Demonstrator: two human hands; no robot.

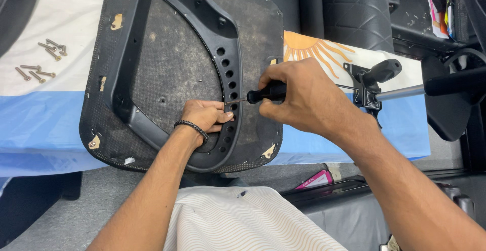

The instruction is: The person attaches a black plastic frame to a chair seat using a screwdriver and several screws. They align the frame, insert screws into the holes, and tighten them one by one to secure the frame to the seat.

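Observation:
An upturned chair seat base (167,73) lies on a cloth-covered table, with a black plastic frame (230,43) that has a row of round holes. My right hand (298,96) grips the black handle of a screwdriver (266,93). Its thin shaft points left into one of the frame's holes. My left hand (205,117), with a black braided wristband, rests on the frame and pinches at the screwdriver tip. The screw itself is hidden by the fingers.
Several loose screws (40,61) lie on the white and blue cloth (45,114) at the left. A chair mechanism with a black lever and metal rod (385,84) sits at the right. Black chair parts stand behind. A pink packet (316,180) lies below the table edge.

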